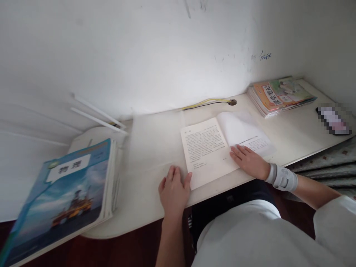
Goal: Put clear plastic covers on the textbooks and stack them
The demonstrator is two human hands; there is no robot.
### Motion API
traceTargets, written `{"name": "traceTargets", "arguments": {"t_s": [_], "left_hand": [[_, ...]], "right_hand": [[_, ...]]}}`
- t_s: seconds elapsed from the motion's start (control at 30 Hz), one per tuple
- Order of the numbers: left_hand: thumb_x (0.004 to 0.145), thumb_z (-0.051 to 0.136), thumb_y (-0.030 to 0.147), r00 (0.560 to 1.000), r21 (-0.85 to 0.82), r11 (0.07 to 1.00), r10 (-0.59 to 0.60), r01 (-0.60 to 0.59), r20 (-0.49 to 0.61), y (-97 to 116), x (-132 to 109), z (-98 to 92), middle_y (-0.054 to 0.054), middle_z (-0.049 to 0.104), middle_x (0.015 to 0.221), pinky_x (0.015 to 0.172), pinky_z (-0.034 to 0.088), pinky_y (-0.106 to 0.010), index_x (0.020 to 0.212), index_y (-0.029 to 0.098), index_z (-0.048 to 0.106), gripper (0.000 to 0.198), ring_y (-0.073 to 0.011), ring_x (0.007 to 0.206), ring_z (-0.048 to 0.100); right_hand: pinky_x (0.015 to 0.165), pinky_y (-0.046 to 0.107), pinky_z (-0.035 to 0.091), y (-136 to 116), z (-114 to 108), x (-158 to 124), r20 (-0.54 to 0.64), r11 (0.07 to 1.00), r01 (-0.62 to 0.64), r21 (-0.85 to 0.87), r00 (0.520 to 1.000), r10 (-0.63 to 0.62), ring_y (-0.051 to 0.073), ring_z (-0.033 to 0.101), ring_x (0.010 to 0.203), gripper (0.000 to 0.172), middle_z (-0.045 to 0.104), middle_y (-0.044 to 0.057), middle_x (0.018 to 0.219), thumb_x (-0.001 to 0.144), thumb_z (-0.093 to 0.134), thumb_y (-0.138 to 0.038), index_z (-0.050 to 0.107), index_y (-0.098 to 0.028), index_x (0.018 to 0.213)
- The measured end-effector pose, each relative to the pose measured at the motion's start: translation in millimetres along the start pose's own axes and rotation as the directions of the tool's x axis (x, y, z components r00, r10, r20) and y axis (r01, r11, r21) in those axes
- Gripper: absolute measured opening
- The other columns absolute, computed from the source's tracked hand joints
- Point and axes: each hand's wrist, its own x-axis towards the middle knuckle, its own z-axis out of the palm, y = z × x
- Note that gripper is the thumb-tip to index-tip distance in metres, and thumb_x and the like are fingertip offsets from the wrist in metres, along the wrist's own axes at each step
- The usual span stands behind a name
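An open book (pixel 205 148) lies on the white desk, its left page covered in printed text and its right page partly lifted and curved. My right hand (pixel 248 160) rests on the lower part of the right page near the fold, fingers stretched out; a grey band circles that wrist. My left hand (pixel 174 191) lies flat on the desk at the book's lower left corner, thumb beside the page edge and fingers extended. Neither hand grips anything.
A stack of books with a blue physics cover (pixel 75 189) stands at the left. Another pile of books (pixel 280 94) sits at the back right, near a pixelated phone (pixel 333 120). Cables (pixel 207 102) run along the wall into a hole. The white desk (pixel 150 148) has a rounded left end.
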Motion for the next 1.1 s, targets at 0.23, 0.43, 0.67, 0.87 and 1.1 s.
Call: {"name": "traceTargets", "arguments": {"t_s": [0.23,0.43,0.67,0.87,1.1], "left_hand": [[0.087,0.038,0.042,1.0,-0.039,0.999,-0.006,0.007,0.02,0,1,-1.6,-0.014,0.044,0.139,0.105,0.027,-0.046,0.125,0.017,0.053,0.047,-0.0268,0.124,0.044],[0.088,0.037,0.041,0.999,-0.102,0.994,0.039,-0.035,0.031,1,-2,-3.5,-0.018,0.043,0.138,0.107,0.024,-0.051,0.13,0.012,0.046,0.052,-0.029,0.127,0.041],[0.089,0.031,0.049,0.995,-0.434,0.896,-0.095,0.097,0.026,9,6,-31.1,-0.015,0.049,0.134,0.105,0.034,-0.037,0.13,0.011,0.046,0.058,-0.0222,0.124,0.045],[0.079,0.046,0.053,0.915,-0.444,0.859,-0.068,0.256,0.397,-5,60,-38.2,-0.018,0.058,0.122,0.1,0.037,-0.041,0.132,0.007,0.041,0.071,-0.027,0.111,0.056],[0.073,0.059,0.051,0.665,-0.564,0.596,0.067,0.572,0.744,1,100,-66.4,-0.012,0.066,0.109,0.069,0.047,-0.028,0.105,0.015,0.059,0.048,-0.0145,0.069,0.065]], "right_hand": [[0.102,0.05,0.035,16,-15,-7,0.153,0.966,0.1,0.239,0.978,-0.139,0.029,0.031,0.133,0.051,0.031,0.019,0.145,0.088,0.043,-0.017,0.035,-0.013,0.138],[0.103,0.051,0.031,81,-15,14,0.045,0.95,-0.18,0.255,0.984,0.174,0.028,0.023,0.136,0.053,0.026,0.02,0.147,0.094,0.031,-0.037,0.031,-0.01,0.14],[0.102,0.057,0.026,89,-4,40,0.162,0.972,-0.201,0.12,0.97,0.181,0.034,0.025,0.134,0.057,0.029,0.017,0.147,0.091,0.035,-0.049,0.039,-0.015,0.136],[0.102,0.058,0.026,68,4,39,0.11,0.99,-0.019,0.141,0.994,0.004,0.033,0.022,0.136,0.065,0.023,0.018,0.148,0.09,0.034,-0.053,0.027,-0.014,0.142],[0.103,0.056,0.027,63,24,35,0.045,0.996,-0.037,0.084,0.998,0.033,0.032,0.025,0.135,0.064,0.026,0.015,0.148,0.091,0.025,-0.054,0.027,-0.016,0.142]]}}
